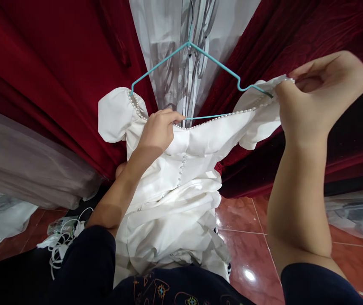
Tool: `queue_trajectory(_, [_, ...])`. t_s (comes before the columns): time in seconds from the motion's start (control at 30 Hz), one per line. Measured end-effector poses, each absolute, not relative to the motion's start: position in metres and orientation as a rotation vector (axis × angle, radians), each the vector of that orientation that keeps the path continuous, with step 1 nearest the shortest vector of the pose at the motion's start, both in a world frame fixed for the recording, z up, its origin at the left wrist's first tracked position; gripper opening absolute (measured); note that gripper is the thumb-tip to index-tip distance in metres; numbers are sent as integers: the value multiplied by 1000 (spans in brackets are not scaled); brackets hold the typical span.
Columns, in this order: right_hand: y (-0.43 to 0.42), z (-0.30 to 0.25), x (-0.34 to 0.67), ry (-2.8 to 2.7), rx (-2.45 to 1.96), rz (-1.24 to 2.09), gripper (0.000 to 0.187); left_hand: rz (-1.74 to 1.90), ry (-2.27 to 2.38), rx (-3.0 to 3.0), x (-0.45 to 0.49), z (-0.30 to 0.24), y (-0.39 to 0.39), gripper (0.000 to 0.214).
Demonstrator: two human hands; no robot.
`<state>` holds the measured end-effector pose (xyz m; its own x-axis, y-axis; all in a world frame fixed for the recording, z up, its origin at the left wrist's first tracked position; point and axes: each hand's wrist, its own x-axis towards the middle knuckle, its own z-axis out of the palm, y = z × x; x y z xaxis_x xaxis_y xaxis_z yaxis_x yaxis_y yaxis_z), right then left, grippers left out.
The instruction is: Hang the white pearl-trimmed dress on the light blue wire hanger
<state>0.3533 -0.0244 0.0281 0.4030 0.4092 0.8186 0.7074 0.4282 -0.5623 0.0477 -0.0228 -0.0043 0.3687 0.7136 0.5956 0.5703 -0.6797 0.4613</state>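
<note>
A white dress with puffed sleeves, a pearl-beaded neckline and small buttons down the front hangs before me, its skirt gathered in folds below. A light blue hanger runs inside the shoulders, and its hook reaches up to the top. My left hand is closed on the neckline near the middle, where the hanger's lower bar shows. At the right shoulder, my right hand pinches the beaded edge and pulls it out past the hanger's tip. Its fingertips are partly hidden.
Dark red curtains hang on both sides, with white metalwork between them. White cables lie on a black surface at lower left. Pale fabric hangs at left. Reddish tiles cover the floor.
</note>
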Motion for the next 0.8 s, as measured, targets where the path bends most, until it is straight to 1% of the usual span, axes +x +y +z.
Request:
queue_trajectory(0.13, [-29, 52, 325, -1366, -1166, -257, 22, 1206, 1084, 2444, 44, -4, -23, 50])
queue_trajectory(0.2, [-23, 57, 317, -1389, -1255, -189, 24, 1202, 1083, 2448, 42, -4, -24, 49])
queue_trajectory(0.3, [-17, 54, 309, -1423, -1332, -51, 21, 1198, 1136, 2477, 40, -4, -24, 49])
queue_trajectory(0.43, [-31, 40, 291, -1473, -1027, 71, 17, 1178, 1164, 2507, 39, -3, -25, 50])
queue_trajectory(0.57, [-46, 18, 269, -1596, -774, -47, 5, 1154, 1188, 2492, 41, 0, -27, 50])
queue_trajectory(0.7, [-42, -16, 259, -1974, -844, -77, 17, 1156, 1188, 2482, 41, 0, -30, 47])
queue_trajectory(0.8, [-37, -40, 257, -2007, -891, -176, 26, 1163, 1163, 2487, 41, -4, -30, 47])
